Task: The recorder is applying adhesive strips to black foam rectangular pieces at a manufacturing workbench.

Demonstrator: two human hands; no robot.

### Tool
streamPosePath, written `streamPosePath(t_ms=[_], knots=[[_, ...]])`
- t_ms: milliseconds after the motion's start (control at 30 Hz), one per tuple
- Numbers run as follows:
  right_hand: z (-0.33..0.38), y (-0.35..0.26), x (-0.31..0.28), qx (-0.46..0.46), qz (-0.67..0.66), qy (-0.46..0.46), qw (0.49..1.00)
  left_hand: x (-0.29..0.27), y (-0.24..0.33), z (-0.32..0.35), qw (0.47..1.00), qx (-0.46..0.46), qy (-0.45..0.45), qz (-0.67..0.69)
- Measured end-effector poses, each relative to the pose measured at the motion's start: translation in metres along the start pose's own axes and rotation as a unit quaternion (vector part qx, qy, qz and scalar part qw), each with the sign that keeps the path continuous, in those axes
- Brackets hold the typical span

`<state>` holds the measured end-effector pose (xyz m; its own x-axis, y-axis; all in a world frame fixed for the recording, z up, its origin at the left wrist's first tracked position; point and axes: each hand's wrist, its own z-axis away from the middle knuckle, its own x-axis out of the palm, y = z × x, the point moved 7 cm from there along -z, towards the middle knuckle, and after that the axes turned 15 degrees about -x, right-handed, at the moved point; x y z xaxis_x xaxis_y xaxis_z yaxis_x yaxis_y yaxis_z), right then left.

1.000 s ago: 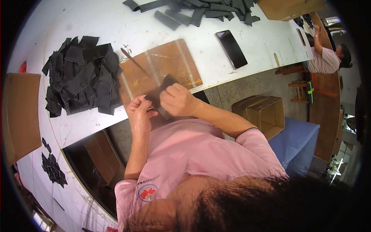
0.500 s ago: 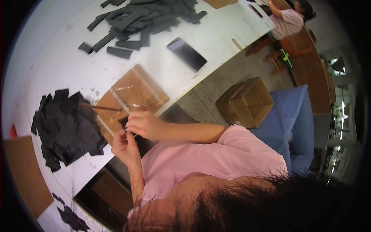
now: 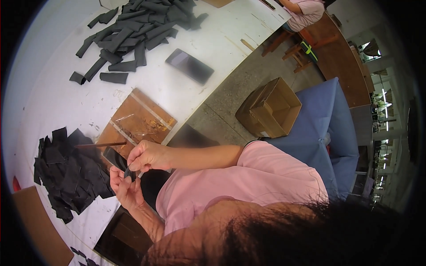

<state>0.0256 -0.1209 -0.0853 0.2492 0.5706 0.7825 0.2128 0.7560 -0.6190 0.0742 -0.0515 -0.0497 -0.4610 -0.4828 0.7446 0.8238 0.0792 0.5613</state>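
In front of my chest, my two hands meet on a small piece of black fabric (image 3: 129, 173). My right hand (image 3: 148, 156) pinches its upper end between thumb and fingers. My left hand (image 3: 126, 188) is closed around the lower end, its fingers bent. Beyond them a brown wooden board (image 3: 137, 113) with strips of clear tape lies at the table's edge. A black strip (image 3: 114, 157) lies on the board beside my right hand. To the left is a heap of flat black fabric pieces (image 3: 73, 173). A thin brown stick (image 3: 100, 145) reaches from this heap onto the board.
A pile of dark rolled strips (image 3: 133, 33) lies at the far side of the white table (image 3: 49, 104), with a phone (image 3: 189, 66) near it. An open cardboard box (image 3: 269, 108) stands to the right by blue cloth (image 3: 317, 119). Another person (image 3: 305, 11) sits far right.
The view has shifted, so the table things sit lower and further left. My hands have come up slightly, and the black fabric piece between them now shows.
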Motion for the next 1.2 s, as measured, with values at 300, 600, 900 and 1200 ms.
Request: streamPosePath(t_ms=[300, 600, 900, 1200], knots=[[-0.003, -0.019, 0.011, -0.035, 0.169, -0.006, 0.985, 0.002, 0.017, 0.017, 0.849, 0.254, 0.353, -0.3], [0.0, -0.021, 0.009, -0.042, 0.107, 0.028, 0.993, 0.005, -0.008, 0.008, 0.997, -0.015, -0.062, 0.048], [-0.016, -0.076, 0.044, -0.309, 0.314, -0.117, 0.89, 0.027, 0.02, 0.022, 0.888, 0.248, 0.256, -0.291], [-0.035, -0.121, 0.089, -0.281, 0.454, -0.082, 0.842, 0.042, 0.065, 0.007, 0.974, 0.213, 0.064, -0.043]])
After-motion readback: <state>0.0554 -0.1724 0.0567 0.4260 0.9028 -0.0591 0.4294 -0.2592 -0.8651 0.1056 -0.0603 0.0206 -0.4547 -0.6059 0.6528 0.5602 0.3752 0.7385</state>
